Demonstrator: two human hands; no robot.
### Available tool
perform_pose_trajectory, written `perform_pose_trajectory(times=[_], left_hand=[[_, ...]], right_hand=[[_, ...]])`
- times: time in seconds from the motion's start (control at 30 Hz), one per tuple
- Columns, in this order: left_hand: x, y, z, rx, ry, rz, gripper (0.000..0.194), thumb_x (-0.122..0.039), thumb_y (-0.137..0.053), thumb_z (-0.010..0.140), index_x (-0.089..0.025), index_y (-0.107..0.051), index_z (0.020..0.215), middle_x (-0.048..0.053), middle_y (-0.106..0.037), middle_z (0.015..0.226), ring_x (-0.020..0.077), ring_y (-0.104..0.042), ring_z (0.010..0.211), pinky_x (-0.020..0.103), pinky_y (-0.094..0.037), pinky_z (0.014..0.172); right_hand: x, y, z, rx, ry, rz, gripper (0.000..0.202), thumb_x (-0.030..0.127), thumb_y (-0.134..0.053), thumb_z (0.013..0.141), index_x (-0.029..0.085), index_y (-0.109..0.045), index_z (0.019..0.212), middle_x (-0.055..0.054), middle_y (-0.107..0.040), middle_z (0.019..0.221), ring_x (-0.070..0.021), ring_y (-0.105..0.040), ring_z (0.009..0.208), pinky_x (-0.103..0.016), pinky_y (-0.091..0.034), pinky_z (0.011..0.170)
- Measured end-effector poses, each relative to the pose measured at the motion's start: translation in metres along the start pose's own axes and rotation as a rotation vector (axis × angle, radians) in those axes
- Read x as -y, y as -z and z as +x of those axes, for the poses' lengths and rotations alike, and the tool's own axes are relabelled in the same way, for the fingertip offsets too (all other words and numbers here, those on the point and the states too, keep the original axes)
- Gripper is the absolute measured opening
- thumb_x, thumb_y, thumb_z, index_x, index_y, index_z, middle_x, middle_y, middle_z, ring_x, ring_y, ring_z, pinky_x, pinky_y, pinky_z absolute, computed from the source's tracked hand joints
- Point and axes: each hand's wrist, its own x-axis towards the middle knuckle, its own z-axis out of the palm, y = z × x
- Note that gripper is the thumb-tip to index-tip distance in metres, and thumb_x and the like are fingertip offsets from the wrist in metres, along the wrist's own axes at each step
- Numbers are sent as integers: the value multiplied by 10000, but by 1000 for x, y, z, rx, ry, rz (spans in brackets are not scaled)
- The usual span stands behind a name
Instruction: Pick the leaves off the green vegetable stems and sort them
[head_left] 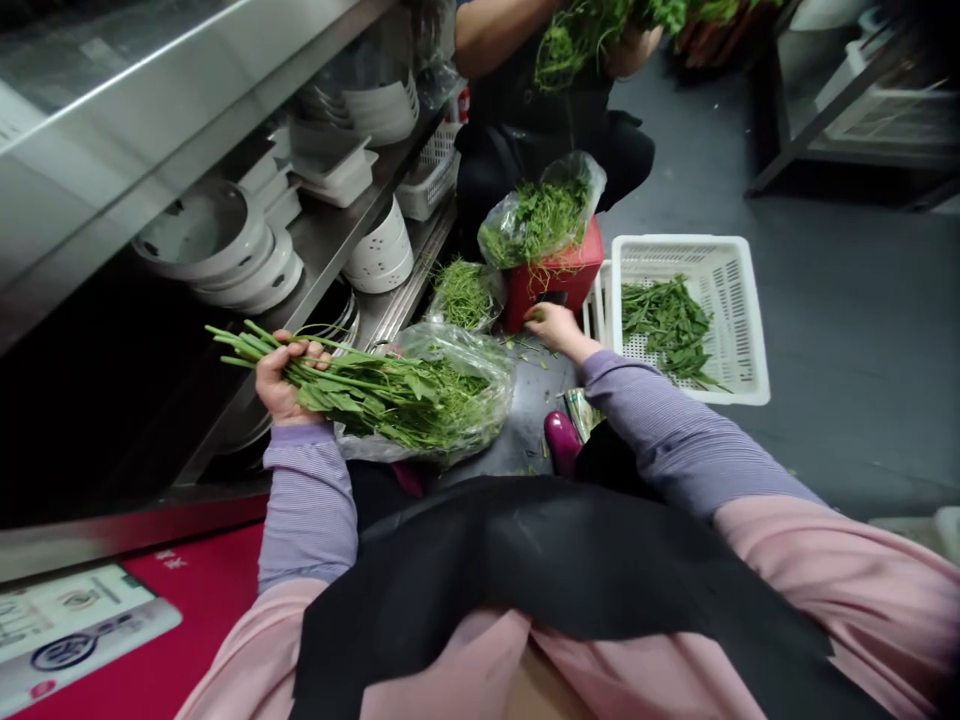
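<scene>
My left hand (289, 380) is closed around the stems of a bunch of leafy greens (360, 390), with the cut stem ends pointing left and the leaves lying over a clear plastic bag (491, 400) of greens. My right hand (556, 328) is closed with its fingertips pinched, low beside a red stool (555, 270). What it holds is too small to make out; a dark shape shows just above the fingers. To its right a white plastic basket (690, 393) holds a loose pile of cut greens (667, 325).
On the stool sits another bag of thin-stemmed greens (540, 215), and a smaller bag (465, 295) lies left of it. Steel shelving (337, 260) with stacked white bowls (217, 240) runs along the left. Opposite, a person (525, 110) holds leafy herbs (592, 40).
</scene>
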Motion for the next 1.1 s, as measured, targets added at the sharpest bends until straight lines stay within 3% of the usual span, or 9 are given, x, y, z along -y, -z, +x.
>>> perform_pose_trajectory(times=[0.07, 0.17, 0.27, 0.33, 0.6, 0.73, 0.83, 1.0, 1.1], left_hand=[[1, -2, -1, 5, 13, 16, 165, -213, -570, 580, -225, -532, 740, -55, -441, 511, 85, -342, 496, 235, -285, 504], [2, -4, -1, 3, 35, 15, 180, -199, -565, 566, -238, -544, 741, -64, -453, 503, 86, -335, 485, 237, -293, 506], [2, -4, 0, 6, 55, -21, 204, -176, -587, 543, -236, -547, 733, -71, -478, 513, 82, -346, 491, 232, -300, 508], [3, -3, 1, 16, 60, -32, 215, -170, -593, 547, -233, -542, 745, -71, -485, 519, 83, -362, 499, 231, -306, 507], [7, 1, 3, -56, 62, -62, 182, -139, -532, 585, -198, -519, 757, -52, -510, 529, 90, -425, 509, 218, -355, 502], [9, 2, 2, -33, -14, 68, 143, -157, -529, 601, -188, -521, 740, -32, -496, 530, 110, -468, 523, 236, -395, 514], [7, 0, 0, -12, -50, 33, 156, -150, -539, 580, -180, -530, 732, -31, -484, 523, 108, -468, 508, 232, -398, 497], [10, -4, -3, 27, 74, 45, 178, -136, -546, 561, -174, -533, 734, -31, -472, 514, 112, -480, 513, 227, -403, 495], [13, -4, -4, 45, 87, 47, 177, -142, -544, 575, -175, -534, 749, -31, -471, 527, 109, -485, 524, 226, -411, 506]], right_hand=[[28, -21, -7, 90, 96, 54, 321, 167, -649, 699, 147, -638, 1018, -42, -636, 874, -90, -527, 737, -196, -388, 712], [65, -36, -29, 460, 308, 202, 323, 316, -610, 749, 145, -662, 1018, 11, -601, 654, -54, -452, 515, -185, -375, 550], [83, -34, -52, 827, 321, 329, 400, 407, -564, 770, 143, -646, 1059, 30, -582, 582, -29, -351, 393, -180, -315, 425], [82, -32, -62, 924, 286, 359, 433, 386, -621, 723, 148, -626, 1084, 27, -607, 625, -20, -349, 379, -171, -296, 389], [58, -47, -68, 754, 189, 551, 296, 380, -543, 771, 112, -661, 813, 8, -538, 590, -31, -363, 357, -176, -263, 330], [38, -64, -63, 500, -95, 539, 245, 273, -468, 808, 96, -626, 745, -1, -500, 516, -35, -296, 350, -185, -300, 358], [22, -76, -54, 325, -234, 390, 197, 232, -497, 796, 86, -629, 794, -19, -519, 505, -66, -371, 387, -204, -359, 419], [33, -75, -37, 232, 36, 62, 380, 167, -713, 622, 127, -647, 995, -118, -672, 836, -220, -606, 820, -287, -449, 754], [63, -64, -37, 268, 357, 59, 281, 178, -598, 727, 190, -671, 999, -73, -671, 991, -210, -590, 967, -297, -415, 874]])
